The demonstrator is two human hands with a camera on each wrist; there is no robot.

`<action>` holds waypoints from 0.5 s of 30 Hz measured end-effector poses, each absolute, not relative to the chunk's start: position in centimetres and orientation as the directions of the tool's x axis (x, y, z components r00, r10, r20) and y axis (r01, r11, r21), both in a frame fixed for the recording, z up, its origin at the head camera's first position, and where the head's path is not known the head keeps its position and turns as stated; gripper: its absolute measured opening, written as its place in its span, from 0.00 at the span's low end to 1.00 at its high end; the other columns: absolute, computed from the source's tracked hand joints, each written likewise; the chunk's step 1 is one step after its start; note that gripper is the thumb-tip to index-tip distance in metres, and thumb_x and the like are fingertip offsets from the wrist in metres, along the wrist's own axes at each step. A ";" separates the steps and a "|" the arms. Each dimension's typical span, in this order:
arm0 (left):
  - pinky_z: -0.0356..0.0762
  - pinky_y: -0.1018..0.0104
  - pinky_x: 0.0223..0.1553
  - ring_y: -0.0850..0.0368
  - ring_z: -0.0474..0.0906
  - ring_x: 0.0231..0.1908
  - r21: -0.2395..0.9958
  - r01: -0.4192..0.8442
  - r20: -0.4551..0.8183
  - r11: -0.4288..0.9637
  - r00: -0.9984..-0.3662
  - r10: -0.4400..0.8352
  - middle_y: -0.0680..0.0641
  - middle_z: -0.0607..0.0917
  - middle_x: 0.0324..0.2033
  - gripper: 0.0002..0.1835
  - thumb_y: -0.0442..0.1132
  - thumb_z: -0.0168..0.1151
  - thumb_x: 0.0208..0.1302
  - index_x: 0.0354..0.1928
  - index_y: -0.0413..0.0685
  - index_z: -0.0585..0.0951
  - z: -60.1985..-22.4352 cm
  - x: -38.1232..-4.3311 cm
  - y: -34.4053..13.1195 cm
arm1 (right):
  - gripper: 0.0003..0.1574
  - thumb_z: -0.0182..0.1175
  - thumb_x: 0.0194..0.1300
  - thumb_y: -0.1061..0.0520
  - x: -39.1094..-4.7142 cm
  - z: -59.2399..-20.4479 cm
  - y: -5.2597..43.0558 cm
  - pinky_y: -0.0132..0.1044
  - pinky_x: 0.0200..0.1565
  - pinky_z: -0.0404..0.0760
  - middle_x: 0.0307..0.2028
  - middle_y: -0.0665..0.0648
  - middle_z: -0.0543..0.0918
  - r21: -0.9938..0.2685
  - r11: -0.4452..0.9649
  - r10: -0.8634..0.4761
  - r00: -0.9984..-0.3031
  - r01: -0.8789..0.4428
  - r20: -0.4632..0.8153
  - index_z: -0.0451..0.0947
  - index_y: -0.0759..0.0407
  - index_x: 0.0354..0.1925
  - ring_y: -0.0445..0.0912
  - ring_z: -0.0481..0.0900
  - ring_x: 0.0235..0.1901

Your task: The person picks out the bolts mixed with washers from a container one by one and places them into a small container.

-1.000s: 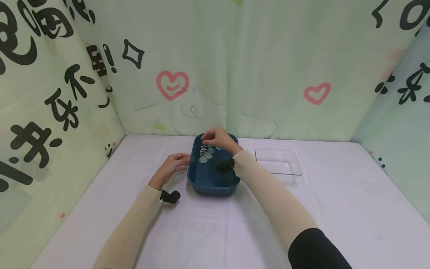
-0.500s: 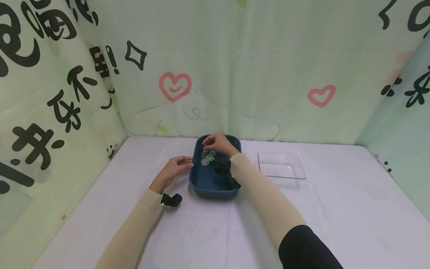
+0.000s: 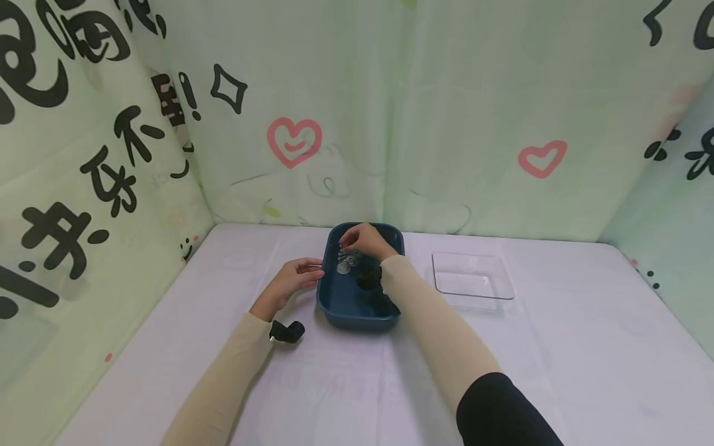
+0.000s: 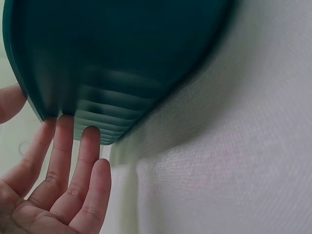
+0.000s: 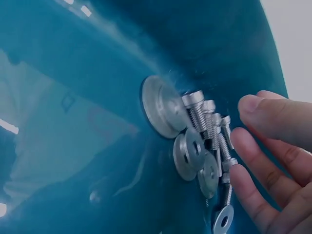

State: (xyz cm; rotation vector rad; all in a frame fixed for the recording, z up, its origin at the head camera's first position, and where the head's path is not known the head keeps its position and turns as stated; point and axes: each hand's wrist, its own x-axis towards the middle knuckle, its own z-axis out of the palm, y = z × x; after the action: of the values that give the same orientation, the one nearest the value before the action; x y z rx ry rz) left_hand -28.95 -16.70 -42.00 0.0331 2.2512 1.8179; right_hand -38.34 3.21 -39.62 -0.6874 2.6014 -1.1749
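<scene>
My left hand [image 3: 287,282] lies at the left side of the blue tray [image 3: 357,321], which sits on the white table [image 3: 334,384] at the centre of the head view. My fingers there are fairly straight and slightly spread; in the left wrist view, at lower left, their tips touch the outer wall, and my thumb meets the rim at the left edge of the frame.

My right hand [image 3: 365,240] is over the far end of the tray. In the right wrist view it comes in from the right edge, the fingers relaxed and a little parted, the thumb above the two nearer fingertips. One fingertip is partly hidden behind the thumb, so I cannot tell what it touches.

Just beside those fingertips, right of the middle of that frame, silvery screws [image 5: 199,114] lie heaped on the tray floor. A large washer [image 5: 158,107] lies at their left, and smaller washers [image 5: 181,165] lie below it, some overlapping.

In the head view a clear box [image 3: 471,266] stands to the right of the tray, apart from it. My beige sleeves [image 3: 440,341] run toward the lower edge, and a pale green printed cloth [image 3: 457,111] hangs behind the table.
</scene>
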 end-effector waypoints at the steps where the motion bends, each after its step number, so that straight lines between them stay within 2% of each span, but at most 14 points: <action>1: 0.74 0.55 0.60 0.63 0.78 0.43 0.966 -0.135 -0.175 0.221 -0.969 0.172 0.34 0.77 0.56 0.23 0.35 0.57 0.65 0.61 0.34 0.70 -42.0 -28.9 -16.7 | 0.11 0.61 0.59 0.66 -38.3 -39.7 3.2 0.40 0.50 0.82 0.41 0.64 0.85 -0.743 0.581 -0.495 -0.869 -0.331 0.000 0.82 0.66 0.42 0.52 0.83 0.41; 6: 0.73 0.54 0.60 0.64 0.78 0.42 0.968 -0.129 -0.168 0.213 -0.970 0.177 0.33 0.77 0.56 0.23 0.34 0.57 0.65 0.61 0.33 0.70 -41.8 -28.7 -16.7 | 0.10 0.61 0.60 0.67 -38.1 -40.0 3.1 0.38 0.45 0.84 0.39 0.63 0.85 -0.731 0.607 -0.501 -0.864 -0.312 -0.047 0.82 0.65 0.41 0.49 0.83 0.37; 15: 0.73 0.54 0.61 0.59 0.79 0.46 0.964 -0.148 -0.187 0.220 -0.968 0.165 0.34 0.76 0.57 0.23 0.35 0.58 0.64 0.61 0.36 0.70 -41.8 -28.9 -16.6 | 0.11 0.61 0.59 0.68 -37.9 -40.4 2.6 0.38 0.45 0.85 0.41 0.63 0.85 -0.726 0.631 -0.487 -0.868 -0.274 -0.095 0.82 0.64 0.42 0.49 0.82 0.37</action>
State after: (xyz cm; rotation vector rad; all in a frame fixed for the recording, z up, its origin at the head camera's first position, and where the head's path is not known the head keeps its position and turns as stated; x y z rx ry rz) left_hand -28.85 -16.62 -41.84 0.0157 2.2459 1.8186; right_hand -37.93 2.63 -40.37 -0.6157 2.5718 -1.0761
